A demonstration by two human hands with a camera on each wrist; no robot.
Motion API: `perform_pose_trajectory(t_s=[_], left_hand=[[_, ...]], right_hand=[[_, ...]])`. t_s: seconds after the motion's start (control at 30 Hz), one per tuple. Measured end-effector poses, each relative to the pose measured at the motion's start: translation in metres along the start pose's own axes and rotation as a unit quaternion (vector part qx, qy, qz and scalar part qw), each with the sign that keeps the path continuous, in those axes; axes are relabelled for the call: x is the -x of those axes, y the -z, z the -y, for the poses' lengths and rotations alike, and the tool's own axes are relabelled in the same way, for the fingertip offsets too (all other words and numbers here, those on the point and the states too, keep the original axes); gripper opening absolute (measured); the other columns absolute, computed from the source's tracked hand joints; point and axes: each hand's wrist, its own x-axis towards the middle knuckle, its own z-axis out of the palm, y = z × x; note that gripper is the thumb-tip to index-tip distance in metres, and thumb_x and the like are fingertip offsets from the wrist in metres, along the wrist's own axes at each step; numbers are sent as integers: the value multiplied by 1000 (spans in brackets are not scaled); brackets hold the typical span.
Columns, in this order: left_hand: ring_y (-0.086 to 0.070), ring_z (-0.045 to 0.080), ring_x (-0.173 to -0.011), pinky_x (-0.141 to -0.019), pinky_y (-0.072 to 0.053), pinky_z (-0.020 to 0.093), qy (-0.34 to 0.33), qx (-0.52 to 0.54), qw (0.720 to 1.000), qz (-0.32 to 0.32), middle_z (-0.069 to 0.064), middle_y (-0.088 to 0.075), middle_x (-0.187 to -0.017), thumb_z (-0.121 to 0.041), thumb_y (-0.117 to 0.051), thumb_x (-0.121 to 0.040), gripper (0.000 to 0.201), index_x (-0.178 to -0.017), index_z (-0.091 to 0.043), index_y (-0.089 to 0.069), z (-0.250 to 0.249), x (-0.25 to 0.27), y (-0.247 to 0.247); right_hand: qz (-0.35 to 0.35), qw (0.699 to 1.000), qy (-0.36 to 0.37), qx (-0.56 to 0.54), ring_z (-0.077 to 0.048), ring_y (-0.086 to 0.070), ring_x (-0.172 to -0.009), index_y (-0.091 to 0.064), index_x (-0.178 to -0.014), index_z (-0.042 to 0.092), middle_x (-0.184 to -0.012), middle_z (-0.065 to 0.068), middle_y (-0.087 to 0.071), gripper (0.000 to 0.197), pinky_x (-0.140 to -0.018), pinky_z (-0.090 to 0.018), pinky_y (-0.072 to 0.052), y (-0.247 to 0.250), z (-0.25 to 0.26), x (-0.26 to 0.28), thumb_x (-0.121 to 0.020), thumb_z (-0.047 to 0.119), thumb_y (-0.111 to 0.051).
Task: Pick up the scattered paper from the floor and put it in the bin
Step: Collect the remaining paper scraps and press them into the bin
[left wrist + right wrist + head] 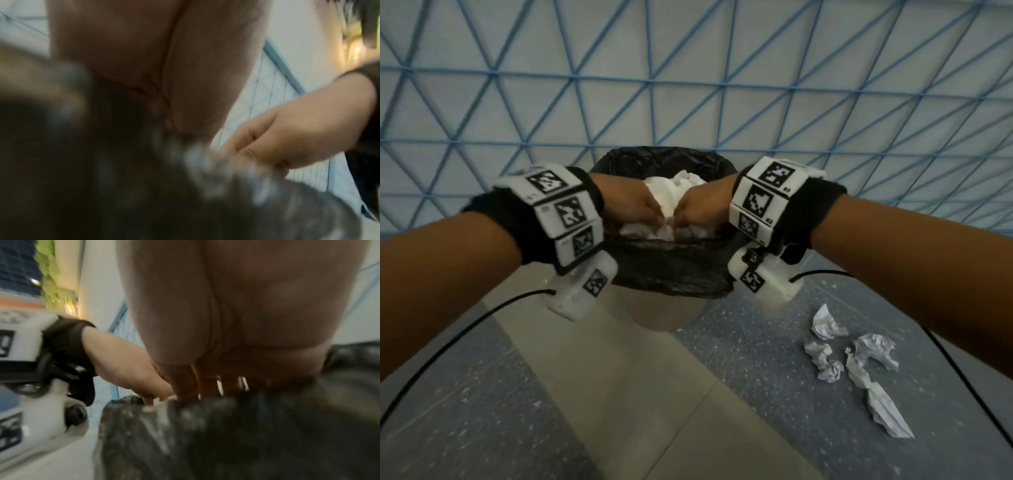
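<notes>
A bin lined with a black bag [671, 270] stands in the middle, against the wall. A white wad of crumpled paper [671, 193] fills its mouth. Both hands are over the bin, knuckles up. My left hand [649, 212] and my right hand [686, 214] meet at the wad, and each has its fingers curled down into the paper. In the right wrist view the right hand's fingers [185, 386] reach down behind the blurred bag rim [226, 443], with the left hand [131, 366] beside them. The left wrist view is blurred and shows the right hand [283, 139] close by.
Several crumpled paper pieces lie on the speckled grey floor to the right of the bin: one [825, 325], another [823, 365], a third [878, 349], and a long twisted one [883, 411]. Behind the bin is a wall with a blue triangle grid [688, 68]. Black cables trail from both wrists.
</notes>
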Motion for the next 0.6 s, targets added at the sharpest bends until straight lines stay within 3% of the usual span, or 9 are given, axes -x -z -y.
perform_pose_trajectory(t_s=[0.07, 0.1, 0.23, 0.3, 0.4, 0.47, 0.53, 0.6], left_hand=[[-58, 23, -107, -103, -41, 29, 7, 5, 999, -37, 5, -64, -122, -38, -44, -94, 29, -102, -25, -68, 5, 11, 9], [-57, 25, -111, -104, -40, 33, 13, -10, 998, -56, 4, -63, -122, -42, -42, -93, 32, -101, -25, -68, 6, 16, 12], [-51, 29, -117, -102, -35, 36, 43, -65, 992, -96, 12, -55, -132, -48, -37, -92, 41, -109, -24, -66, 2, 31, 16], [-46, 33, -129, -107, -36, 43, 40, -70, 980, -184, 14, -45, -144, -49, -42, -92, 40, -118, -29, -64, -3, 34, 18], [-40, 36, -133, -107, -35, 52, -81, -35, 924, -373, 15, -34, -150, -33, -42, -85, 44, -124, -22, -58, -29, 40, 13], [-45, 34, -126, -107, -36, 43, -206, 9, 876, -436, 14, -38, -146, -16, -43, -84, 40, -121, -14, -59, -65, 47, -2], [-50, 28, -119, -104, -33, 32, -318, 49, 844, -429, 13, -45, -139, -7, -44, -81, 37, -112, -9, -63, -105, 46, -31], [-47, 25, -121, -102, -32, 27, -375, 61, 847, -372, 13, -49, -136, -9, -41, -78, 39, -110, -10, -63, -141, 28, -72]], right_hand=[[-45, 999, 5, -30, -28, -52, -122, -53, -127, 8, -133, -14, -55, 35, -95, -28, -43, 9, 0, 14, -94, 20, -43], [-69, 997, 15, -43, -27, -48, -126, -49, -131, 9, -137, -13, -51, 37, -98, -26, -41, 12, -1, 22, -95, 16, -40], [-130, 985, 32, -113, -25, -44, -129, -26, -143, 18, -146, -10, -40, 49, -100, -27, -37, 9, -1, 47, -95, 16, -38], [-187, 972, 48, -131, -28, -44, -127, -27, -141, 18, -143, -10, -41, 51, -101, -32, -37, 2, -6, 56, -92, 15, -41], [-257, 943, 52, -206, -30, -50, -115, -40, -128, 9, -129, -16, -48, 42, -91, -32, -40, -14, -33, 66, -86, 7, -46], [-272, 933, 33, -232, -32, -53, -104, -46, -116, -1, -116, -22, -54, 34, -81, -32, -37, -34, -60, 76, -82, 0, -46], [-263, 935, 1, -237, -32, -53, -93, -50, -105, -3, -101, -21, -57, 29, -76, -31, -37, -68, -97, 81, -76, -2, -47], [-202, 955, -40, -214, -32, -53, -95, -52, -103, -2, -101, -20, -56, 34, -84, -40, -43, -110, -135, 85, -71, 9, -47]])
